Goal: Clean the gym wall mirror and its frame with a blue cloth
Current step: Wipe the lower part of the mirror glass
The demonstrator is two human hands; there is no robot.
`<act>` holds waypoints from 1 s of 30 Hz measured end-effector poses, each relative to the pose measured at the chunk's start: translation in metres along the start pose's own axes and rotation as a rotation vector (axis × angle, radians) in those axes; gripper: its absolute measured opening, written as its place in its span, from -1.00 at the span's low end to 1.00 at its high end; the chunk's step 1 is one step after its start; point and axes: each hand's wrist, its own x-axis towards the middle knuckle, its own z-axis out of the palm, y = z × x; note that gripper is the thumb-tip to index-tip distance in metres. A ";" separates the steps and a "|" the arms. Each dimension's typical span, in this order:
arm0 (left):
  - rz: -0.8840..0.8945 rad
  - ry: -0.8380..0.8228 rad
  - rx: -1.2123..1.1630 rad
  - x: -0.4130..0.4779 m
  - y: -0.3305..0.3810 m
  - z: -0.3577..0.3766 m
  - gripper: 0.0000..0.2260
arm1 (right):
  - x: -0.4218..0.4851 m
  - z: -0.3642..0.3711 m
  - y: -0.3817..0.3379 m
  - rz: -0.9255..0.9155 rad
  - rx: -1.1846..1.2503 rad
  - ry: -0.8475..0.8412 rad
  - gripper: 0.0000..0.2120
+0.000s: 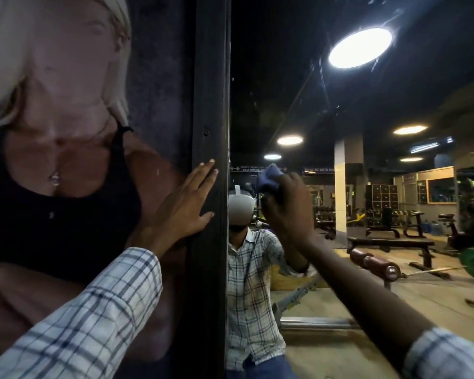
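Wiping with so tight a wad risks streaks: the right hand is clenched round the cloth, so little fabric seems to meet the mirror, though contact is hard to judge in this dim view. The cloth pokes out above the knuckles, just beside the frame. The left hand, fingers straight, presses flat on that frame and may leave prints there.

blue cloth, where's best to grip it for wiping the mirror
Grip the blue cloth by its bunched middle, coming from the room side, as the right hand does: it seems wadded against the mirror, loose folds poking out on top.
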 end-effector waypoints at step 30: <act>0.033 0.161 -0.141 0.045 0.101 0.066 -0.10 | 0.074 -0.088 0.110 -0.146 -0.228 0.005 -0.67</act>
